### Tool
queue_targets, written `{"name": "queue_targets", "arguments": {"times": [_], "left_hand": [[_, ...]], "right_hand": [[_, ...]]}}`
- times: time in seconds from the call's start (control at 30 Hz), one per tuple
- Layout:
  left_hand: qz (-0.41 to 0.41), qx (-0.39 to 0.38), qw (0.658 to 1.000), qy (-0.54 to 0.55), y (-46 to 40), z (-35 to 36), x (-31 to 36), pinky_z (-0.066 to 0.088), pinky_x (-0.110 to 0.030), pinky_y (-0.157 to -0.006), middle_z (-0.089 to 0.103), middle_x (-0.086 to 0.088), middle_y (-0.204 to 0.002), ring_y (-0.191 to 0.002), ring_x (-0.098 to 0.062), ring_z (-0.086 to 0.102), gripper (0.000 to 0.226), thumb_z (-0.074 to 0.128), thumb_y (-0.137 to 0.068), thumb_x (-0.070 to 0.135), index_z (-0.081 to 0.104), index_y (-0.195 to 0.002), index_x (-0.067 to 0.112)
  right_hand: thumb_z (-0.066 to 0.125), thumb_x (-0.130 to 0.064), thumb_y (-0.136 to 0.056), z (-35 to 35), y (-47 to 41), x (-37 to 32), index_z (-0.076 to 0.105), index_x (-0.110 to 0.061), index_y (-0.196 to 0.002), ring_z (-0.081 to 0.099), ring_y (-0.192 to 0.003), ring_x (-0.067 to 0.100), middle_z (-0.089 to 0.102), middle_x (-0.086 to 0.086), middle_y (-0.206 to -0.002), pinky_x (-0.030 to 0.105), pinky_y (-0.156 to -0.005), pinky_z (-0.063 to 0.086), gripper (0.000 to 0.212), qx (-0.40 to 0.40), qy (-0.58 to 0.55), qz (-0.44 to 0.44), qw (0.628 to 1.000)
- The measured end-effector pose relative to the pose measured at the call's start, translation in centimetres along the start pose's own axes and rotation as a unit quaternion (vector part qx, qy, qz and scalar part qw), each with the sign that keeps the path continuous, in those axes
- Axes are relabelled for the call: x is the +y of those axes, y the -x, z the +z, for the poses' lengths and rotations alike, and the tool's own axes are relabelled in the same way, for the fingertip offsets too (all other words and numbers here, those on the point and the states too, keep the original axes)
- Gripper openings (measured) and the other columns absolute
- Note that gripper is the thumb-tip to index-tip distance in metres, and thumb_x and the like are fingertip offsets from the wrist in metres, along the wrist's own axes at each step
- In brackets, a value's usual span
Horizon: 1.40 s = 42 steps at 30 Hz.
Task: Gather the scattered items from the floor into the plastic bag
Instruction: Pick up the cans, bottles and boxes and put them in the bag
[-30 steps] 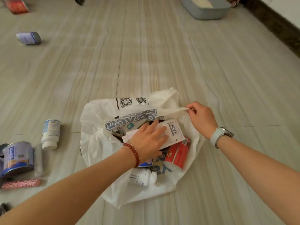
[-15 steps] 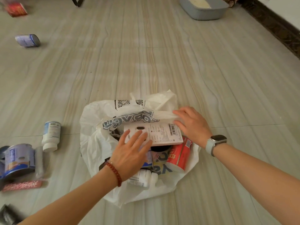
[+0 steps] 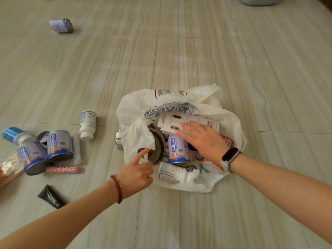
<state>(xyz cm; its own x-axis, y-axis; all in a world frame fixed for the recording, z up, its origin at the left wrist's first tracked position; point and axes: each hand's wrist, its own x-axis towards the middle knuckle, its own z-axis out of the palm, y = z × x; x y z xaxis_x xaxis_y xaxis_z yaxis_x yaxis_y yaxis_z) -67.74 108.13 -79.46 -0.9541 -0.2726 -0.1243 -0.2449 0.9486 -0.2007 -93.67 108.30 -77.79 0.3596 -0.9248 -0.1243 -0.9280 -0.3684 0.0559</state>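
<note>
My right hand (image 3: 204, 141) lay flat, fingers straight, pressing the white card (image 3: 188, 123) down inside the plastic bag (image 3: 133, 119) on the floor (image 3: 197, 51). My left hand (image 3: 137, 172) had its forefinger out toward the bag's near edge and the rest curled; whether it gripped the plastic I could not tell. In the bag sat a blue can (image 3: 177, 150), a white bottle (image 3: 172, 172) and a dark round thing (image 3: 158, 148). Left of it lay two cans (image 3: 59, 144), another bottle (image 3: 88, 124), a pink strip (image 3: 62, 170) and a black tube (image 3: 51, 196).
</note>
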Motion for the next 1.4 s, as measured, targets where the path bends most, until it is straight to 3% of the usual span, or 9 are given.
{"name": "queue_targets", "arguments": {"times": [0.13, 0.27, 0.37, 0.63, 0.77, 0.93, 1.13, 1.3, 1.4], "left_hand": [[-0.061, 0.128, 0.985, 0.098, 0.0, -1.1, -1.8, 0.036, -0.03, -0.095, 0.056, 0.008, -0.054, -0.051, -0.012, 0.057, 0.016, 0.06, -0.067, 0.009, 0.062, -0.06, 0.023], [-0.146, 0.209, 0.952, 0.17, -1.0, -3.8, -2.7, 0.045, -0.025, -0.081, 0.061, 0.006, -0.057, -0.053, -0.014, 0.061, 0.024, 0.046, -0.077, 0.019, 0.068, -0.066, 0.017], [-0.225, 0.232, 0.924, 0.205, -1.2, -5.4, -3.7, 0.04, -0.022, -0.071, 0.063, 0.003, -0.057, -0.055, -0.02, 0.063, 0.026, 0.047, -0.079, 0.023, 0.07, -0.069, 0.014], [-0.362, 0.243, 0.845, 0.31, -0.6, -5.2, -3.7, 0.035, -0.021, -0.064, 0.058, -0.002, -0.053, -0.05, -0.026, 0.056, 0.041, 0.044, -0.082, 0.037, 0.065, -0.063, 0.007], [-0.369, 0.257, 0.834, 0.319, -1.2, -5.9, -3.5, 0.027, -0.013, -0.055, 0.052, -0.001, -0.049, -0.044, -0.021, 0.045, 0.042, 0.045, -0.08, 0.038, 0.061, -0.058, 0.007], [-0.396, 0.26, 0.813, 0.338, -0.8, -5.3, -3.5, 0.027, -0.014, -0.051, 0.052, -0.005, -0.051, -0.049, -0.024, 0.049, 0.053, 0.04, -0.078, 0.045, 0.064, -0.062, 0.001], [-0.391, 0.259, 0.824, 0.319, -0.5, -5.0, -3.7, 0.039, -0.031, -0.051, 0.054, -0.007, -0.051, -0.05, -0.028, 0.051, 0.055, 0.039, -0.079, 0.046, 0.065, -0.062, 0.0], [-0.404, 0.277, 0.803, 0.339, -1.1, -6.0, -3.0, 0.034, -0.027, -0.05, 0.05, -0.003, -0.049, -0.048, -0.022, 0.045, 0.055, 0.039, -0.076, 0.048, 0.063, -0.059, 0.001], [-0.412, 0.283, 0.79, 0.356, -2.0, -6.7, -2.6, 0.029, -0.027, -0.048, 0.046, -0.003, -0.047, -0.046, -0.017, 0.038, 0.057, 0.039, -0.073, 0.05, 0.058, -0.054, 0.0]], "right_hand": [[0.038, -0.003, -0.091, -0.9, -1.6, 0.1, 0.016, -0.018, -0.145, 0.017, -0.141, 0.024, 0.013, 0.002, -0.156, 0.04, -0.109, 0.029, 0.06, -0.037, -0.039, 0.065, 0.996], [0.021, -0.034, -0.092, -1.3, -1.1, -0.7, 0.038, -0.012, -0.137, 0.029, -0.138, 0.021, 0.033, 0.007, -0.149, 0.035, -0.115, 0.023, 0.053, 0.024, -0.151, 0.041, 0.987], [0.03, -0.037, -0.09, -2.6, 1.4, -1.6, 0.055, -0.009, -0.122, 0.049, -0.117, 0.016, 0.059, 0.008, -0.125, 0.02, -0.102, 0.03, 0.05, 0.079, -0.265, 0.017, 0.961], [0.042, -0.073, -0.068, 0.4, 5.1, -6.3, 0.057, -0.021, -0.094, 0.062, -0.078, 0.015, 0.064, -0.006, -0.089, 0.03, -0.068, 0.05, 0.06, 0.009, -0.096, 0.035, 0.995], [0.054, -0.063, -0.073, 1.3, 3.8, -7.6, 0.059, -0.015, -0.103, 0.06, -0.092, 0.023, 0.063, 0.003, -0.101, 0.038, -0.08, 0.045, 0.057, -0.045, -0.074, 0.064, 0.994], [0.076, -0.046, -0.059, 2.1, 2.1, -7.3, 0.063, -0.021, -0.067, 0.062, -0.055, 0.013, 0.066, 0.0, -0.062, 0.028, -0.052, 0.05, 0.03, 0.036, -0.015, 0.062, 0.997], [0.045, -0.036, -0.079, 1.8, 3.6, -7.2, 0.06, -0.022, -0.071, 0.061, -0.061, 0.012, 0.066, -0.007, -0.068, 0.023, -0.049, 0.047, 0.023, 0.103, -0.147, 0.105, 0.978], [0.045, -0.058, -0.084, 1.7, 4.1, -7.4, 0.05, -0.015, -0.11, 0.051, -0.104, 0.02, 0.056, 0.001, -0.111, 0.033, -0.088, 0.04, 0.05, -0.053, -0.142, 0.131, 0.98], [0.045, -0.06, -0.083, 1.3, 2.6, -7.5, 0.051, -0.014, -0.107, 0.055, -0.099, 0.022, 0.06, 0.005, -0.111, 0.032, -0.081, 0.045, 0.053, -0.033, -0.137, 0.161, 0.977]]}}
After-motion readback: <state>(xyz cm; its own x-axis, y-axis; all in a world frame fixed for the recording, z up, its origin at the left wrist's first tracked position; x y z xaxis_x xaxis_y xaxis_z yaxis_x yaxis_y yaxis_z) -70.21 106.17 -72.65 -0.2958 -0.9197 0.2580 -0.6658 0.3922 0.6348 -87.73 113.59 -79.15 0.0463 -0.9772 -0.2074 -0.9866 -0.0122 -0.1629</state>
